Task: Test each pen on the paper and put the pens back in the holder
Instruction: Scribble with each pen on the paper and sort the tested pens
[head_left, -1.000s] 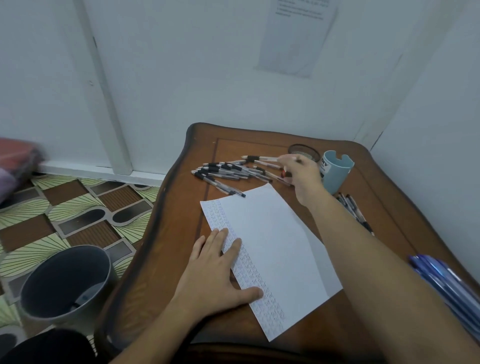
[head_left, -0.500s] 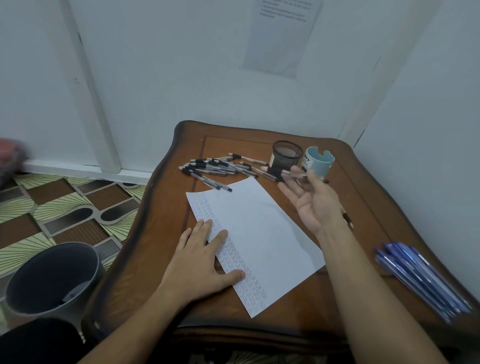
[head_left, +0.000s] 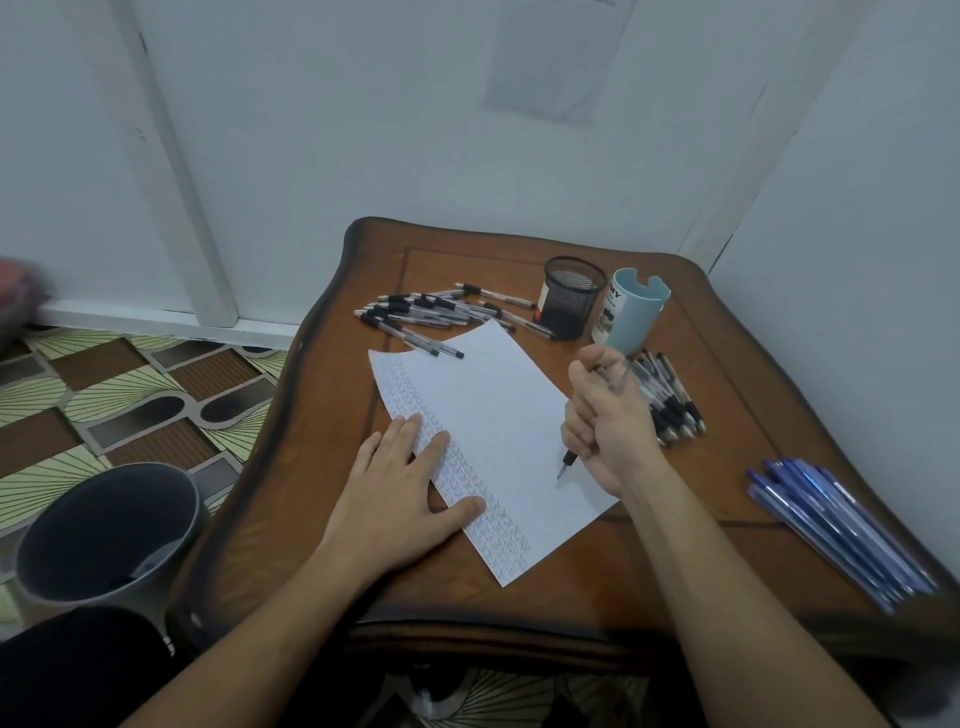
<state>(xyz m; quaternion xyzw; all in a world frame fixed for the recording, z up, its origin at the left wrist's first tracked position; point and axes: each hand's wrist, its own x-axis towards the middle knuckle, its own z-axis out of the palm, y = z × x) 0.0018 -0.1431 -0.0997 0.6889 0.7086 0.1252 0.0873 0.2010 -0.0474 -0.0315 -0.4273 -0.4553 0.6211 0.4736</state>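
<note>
step in hand: testing a pen; the right hand (head_left: 605, 415) has one pen poised tip-down over the right part of the sheet of paper (head_left: 493, 415), so i judge the scribble is about to start.
right hand: fingers curled closed around a clear-barrelled pen (head_left: 569, 461) with a black grip; its nib points down and to the near left, just above or barely on the sheet, i cannot tell which.
left hand: left hand (head_left: 402, 493) lies flat, fingers spread and holding nothing, pressing the near left edge of the paper where rows of small marks run.
paper: lies at an angle in the middle of the wooden table (head_left: 311, 415); the band of marks follows its left edge, and the rest looks blank.
untested pile: loose black-capped pens (head_left: 426, 312) lie at the far left of the table, just beyond the paper's far corner.
second pile: more black-grip pens (head_left: 670, 405) lie just right of the right hand, near the holders.
holders: a black mesh pen holder (head_left: 571, 304) stands at the far side, and a pale blue cup (head_left: 634, 309) is just to its right; both look empty from here.
blue pens: a bundle of blue pens (head_left: 836, 525) lies at the near right edge.
next move calls for: lowering the nib and making a short stroke on blank paper while the left hand pins the sheet, then reaching to the far side to drop the pen upright in a holder.
</note>
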